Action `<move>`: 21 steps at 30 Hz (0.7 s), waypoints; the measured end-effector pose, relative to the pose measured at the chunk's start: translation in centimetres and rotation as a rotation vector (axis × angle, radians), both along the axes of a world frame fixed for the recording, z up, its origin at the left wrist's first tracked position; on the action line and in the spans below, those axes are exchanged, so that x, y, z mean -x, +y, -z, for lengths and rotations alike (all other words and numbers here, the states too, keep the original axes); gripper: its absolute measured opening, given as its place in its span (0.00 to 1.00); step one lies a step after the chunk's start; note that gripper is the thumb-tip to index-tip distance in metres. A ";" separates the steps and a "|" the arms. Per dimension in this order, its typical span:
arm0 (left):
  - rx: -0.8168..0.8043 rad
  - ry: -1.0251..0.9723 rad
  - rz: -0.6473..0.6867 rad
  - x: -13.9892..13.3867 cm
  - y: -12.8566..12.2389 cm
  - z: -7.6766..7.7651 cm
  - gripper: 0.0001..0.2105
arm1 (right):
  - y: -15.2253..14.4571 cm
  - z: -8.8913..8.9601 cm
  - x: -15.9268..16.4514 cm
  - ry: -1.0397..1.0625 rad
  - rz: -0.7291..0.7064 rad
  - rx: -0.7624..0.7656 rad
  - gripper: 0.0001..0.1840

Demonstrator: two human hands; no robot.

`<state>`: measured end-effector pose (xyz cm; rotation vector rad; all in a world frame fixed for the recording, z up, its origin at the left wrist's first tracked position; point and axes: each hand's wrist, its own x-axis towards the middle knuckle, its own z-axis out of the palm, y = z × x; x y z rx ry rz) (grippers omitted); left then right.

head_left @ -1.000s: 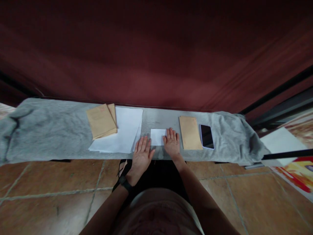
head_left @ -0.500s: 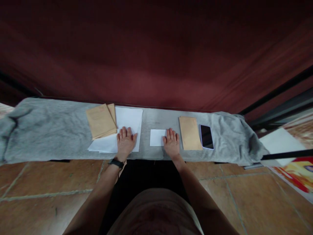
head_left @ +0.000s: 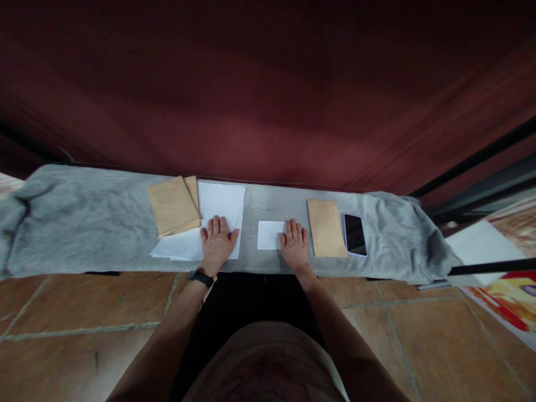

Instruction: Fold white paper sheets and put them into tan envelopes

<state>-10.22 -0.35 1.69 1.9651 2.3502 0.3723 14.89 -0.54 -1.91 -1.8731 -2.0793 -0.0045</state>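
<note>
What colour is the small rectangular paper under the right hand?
The small rectangular paper is white, clearest in head view.

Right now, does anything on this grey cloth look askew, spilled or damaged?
Slightly askew: the stacked brown envelopes on the left sit unevenly, partly over white sheets whose edges don't line up. The grey cloth is rumpled toward both ends. I see no spill or damage.

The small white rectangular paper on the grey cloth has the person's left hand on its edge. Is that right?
Not quite: the right hand is on the edge of the small white rectangular paper, which does lie on the grey cloth. The head view shows it.
</note>
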 end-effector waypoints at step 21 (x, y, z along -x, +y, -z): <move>0.002 -0.006 -0.233 7.5 1.6 -2.2 0.18 | -0.1 -0.1 0.1 0.015 -0.003 -0.011 0.30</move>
